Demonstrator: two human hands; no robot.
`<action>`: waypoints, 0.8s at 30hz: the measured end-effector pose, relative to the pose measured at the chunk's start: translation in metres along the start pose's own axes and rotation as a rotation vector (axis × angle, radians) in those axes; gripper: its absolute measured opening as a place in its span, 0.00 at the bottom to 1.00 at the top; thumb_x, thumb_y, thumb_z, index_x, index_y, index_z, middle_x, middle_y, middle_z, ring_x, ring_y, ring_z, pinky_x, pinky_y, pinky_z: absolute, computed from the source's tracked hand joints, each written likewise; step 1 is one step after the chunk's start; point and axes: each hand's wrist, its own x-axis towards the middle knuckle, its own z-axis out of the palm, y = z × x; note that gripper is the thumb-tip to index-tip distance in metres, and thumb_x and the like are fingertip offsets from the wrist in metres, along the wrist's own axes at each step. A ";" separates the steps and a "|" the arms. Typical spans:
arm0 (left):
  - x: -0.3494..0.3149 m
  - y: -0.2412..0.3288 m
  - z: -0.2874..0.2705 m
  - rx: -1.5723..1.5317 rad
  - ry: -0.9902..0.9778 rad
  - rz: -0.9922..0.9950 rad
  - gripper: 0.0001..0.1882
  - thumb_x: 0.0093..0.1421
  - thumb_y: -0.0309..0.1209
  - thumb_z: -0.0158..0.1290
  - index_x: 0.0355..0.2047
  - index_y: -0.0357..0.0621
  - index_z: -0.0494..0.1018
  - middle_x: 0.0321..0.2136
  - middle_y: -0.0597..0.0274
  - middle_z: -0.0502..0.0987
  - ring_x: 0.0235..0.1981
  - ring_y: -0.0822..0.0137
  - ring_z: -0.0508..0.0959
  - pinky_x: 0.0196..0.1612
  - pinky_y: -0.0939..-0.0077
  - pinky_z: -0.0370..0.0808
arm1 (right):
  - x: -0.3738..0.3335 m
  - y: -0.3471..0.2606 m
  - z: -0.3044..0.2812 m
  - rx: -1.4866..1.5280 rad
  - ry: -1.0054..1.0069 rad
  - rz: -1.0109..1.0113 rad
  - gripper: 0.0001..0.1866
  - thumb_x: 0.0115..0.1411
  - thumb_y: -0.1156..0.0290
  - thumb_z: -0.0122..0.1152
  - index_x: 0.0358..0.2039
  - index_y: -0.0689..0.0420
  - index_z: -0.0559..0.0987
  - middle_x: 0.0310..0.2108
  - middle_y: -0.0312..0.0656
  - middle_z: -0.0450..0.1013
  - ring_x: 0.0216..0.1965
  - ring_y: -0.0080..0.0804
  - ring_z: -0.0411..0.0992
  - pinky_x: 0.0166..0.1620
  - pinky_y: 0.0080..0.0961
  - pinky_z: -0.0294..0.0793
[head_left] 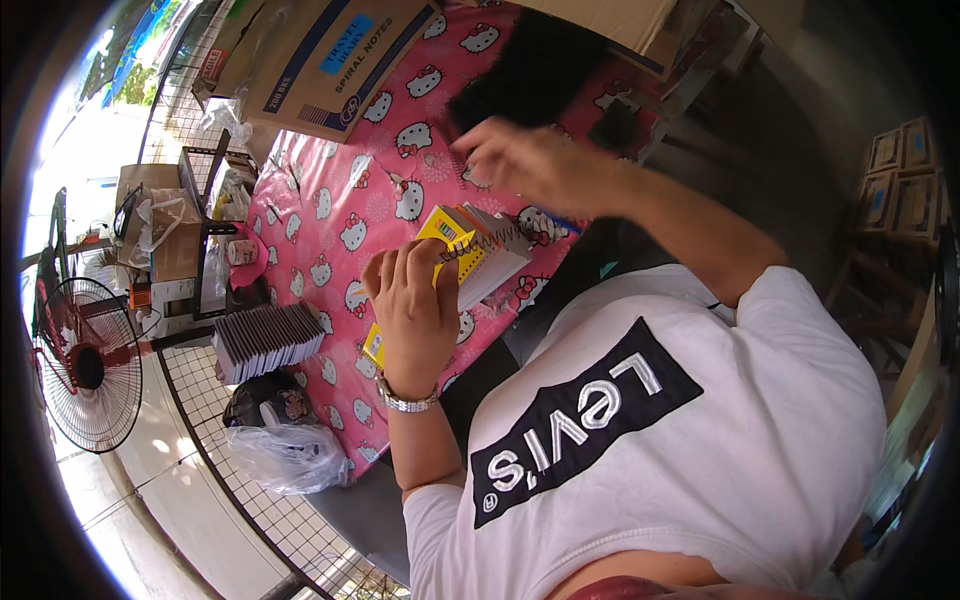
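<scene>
On the pink table cover with cartoon cats point(352, 232), a yellow-covered spiral notebook point(452, 228) with a black wire coil stands near the table's edge, beside a block of white pages point(497, 270). My left hand point(412, 290), with a silver watch at its wrist, has its fingers bent over the notebook's left side. Under that hand, another yellow piece point(374, 343) peeks out, mostly hidden. My right hand point(535, 165) is raised beyond the notebook, apart from it. Its blurred fingers point left, look stretched out, and hold nothing I can see.
A large cardboard box point(335, 65) stands at the far side, near a black cloth-like patch point(530, 65). Dark-edged notebooks point(268, 340) form a row at the left, above a clear plastic bag point(290, 460). Further left is a fan point(88, 365). Cartons point(900, 185) are stacked far right.
</scene>
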 end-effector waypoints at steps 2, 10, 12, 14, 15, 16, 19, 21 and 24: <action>0.000 -0.004 -0.002 -0.023 0.003 0.018 0.13 0.57 0.23 0.55 0.44 0.43 0.70 0.39 0.55 0.77 0.42 0.52 0.74 0.53 0.57 0.62 | 0.003 0.073 -0.040 -0.408 0.145 0.182 0.21 0.60 0.63 0.64 0.50 0.58 0.73 0.49 0.54 0.73 0.53 0.45 0.73 0.56 0.37 0.71; 0.008 -0.010 -0.004 -0.143 0.011 0.038 0.13 0.57 0.22 0.56 0.44 0.42 0.73 0.39 0.56 0.78 0.44 0.55 0.75 0.55 0.61 0.62 | 0.002 0.144 -0.080 -0.837 -0.022 0.291 0.29 0.46 0.59 0.73 0.48 0.57 0.76 0.54 0.53 0.68 0.56 0.50 0.67 0.56 0.40 0.70; 0.009 -0.011 -0.004 -0.104 0.021 0.006 0.13 0.57 0.24 0.56 0.44 0.44 0.73 0.40 0.58 0.78 0.46 0.55 0.75 0.58 0.56 0.59 | 0.027 0.084 -0.064 -0.303 -0.116 0.143 0.27 0.49 0.61 0.70 0.50 0.56 0.77 0.53 0.45 0.70 0.53 0.38 0.69 0.55 0.34 0.69; 0.008 -0.008 0.000 -0.011 0.028 -0.013 0.12 0.57 0.27 0.57 0.43 0.47 0.74 0.41 0.61 0.77 0.49 0.55 0.74 0.61 0.48 0.55 | 0.049 0.037 -0.045 0.306 -0.339 0.058 0.30 0.49 0.60 0.67 0.53 0.56 0.77 0.50 0.40 0.71 0.51 0.30 0.69 0.54 0.29 0.68; 0.004 -0.009 0.003 -0.002 0.031 -0.043 0.14 0.58 0.29 0.57 0.45 0.50 0.74 0.45 0.62 0.76 0.56 0.52 0.70 0.64 0.44 0.49 | 0.058 0.021 -0.034 0.479 -0.483 0.024 0.32 0.49 0.58 0.66 0.55 0.56 0.76 0.49 0.37 0.71 0.50 0.27 0.68 0.54 0.27 0.67; 0.000 -0.006 0.004 0.098 0.045 -0.110 0.14 0.59 0.30 0.58 0.46 0.50 0.74 0.46 0.61 0.76 0.58 0.50 0.68 0.64 0.44 0.49 | 0.062 0.006 -0.023 0.484 -0.584 0.010 0.31 0.48 0.59 0.66 0.54 0.57 0.77 0.48 0.37 0.72 0.50 0.26 0.69 0.54 0.26 0.67; -0.014 -0.004 0.006 0.261 0.091 -0.238 0.15 0.59 0.34 0.59 0.47 0.50 0.73 0.48 0.60 0.73 0.57 0.48 0.66 0.60 0.47 0.54 | 0.069 -0.018 -0.003 0.296 -0.805 0.013 0.31 0.46 0.60 0.66 0.52 0.59 0.78 0.47 0.36 0.74 0.50 0.25 0.70 0.54 0.24 0.67; -0.018 -0.010 0.008 0.096 0.088 -0.228 0.15 0.58 0.34 0.60 0.45 0.49 0.73 0.45 0.59 0.73 0.53 0.49 0.68 0.57 0.50 0.58 | 0.074 -0.019 0.001 -0.083 -0.824 0.076 0.30 0.45 0.63 0.65 0.51 0.59 0.78 0.45 0.34 0.75 0.50 0.24 0.70 0.54 0.23 0.67; -0.013 -0.012 0.010 0.056 0.140 -0.186 0.16 0.56 0.35 0.63 0.42 0.46 0.73 0.39 0.57 0.73 0.45 0.52 0.70 0.51 0.55 0.62 | 0.071 -0.023 -0.009 0.624 -0.834 0.133 0.31 0.45 0.61 0.67 0.51 0.59 0.78 0.48 0.37 0.73 0.53 0.26 0.68 0.54 0.24 0.67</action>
